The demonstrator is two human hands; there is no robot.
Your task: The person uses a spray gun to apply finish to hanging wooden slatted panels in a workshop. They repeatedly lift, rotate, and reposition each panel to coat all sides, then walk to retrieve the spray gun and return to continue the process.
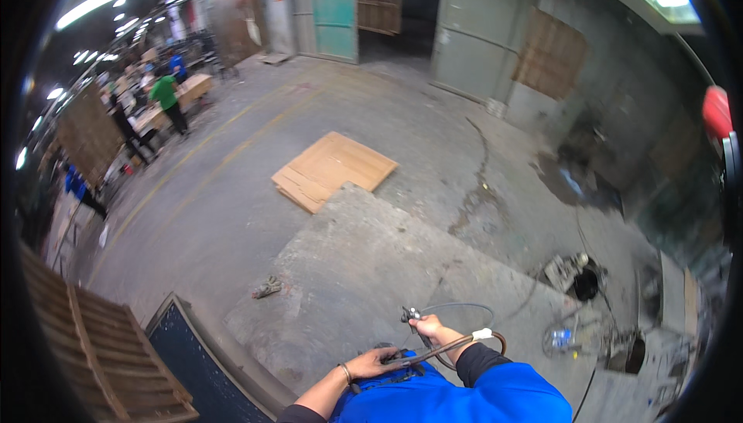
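Note:
My right hand (426, 324) is closed around the dark grip of a small hand tool with a silver metal head (410, 315). It looks like a spray gun, though its exact kind is too small to tell. A thin grey hose (468, 305) loops out beside it. Lower and to the left, close to my waist, my left hand (373, 363) is closed on a thicker dark hose (437, 351). That hose runs up past my right forearm, where a white wrap (482, 334) goes around it.
Flattened cardboard (337, 166) lies on the floor ahead, beyond a concrete slab (348, 253) with a crumpled glove-like item (267, 287). Machinery (569, 274) and a blue-labelled bottle (562, 338) stand right. A dark-topped board (193, 361) is at left. People work at benches (193, 90) far left.

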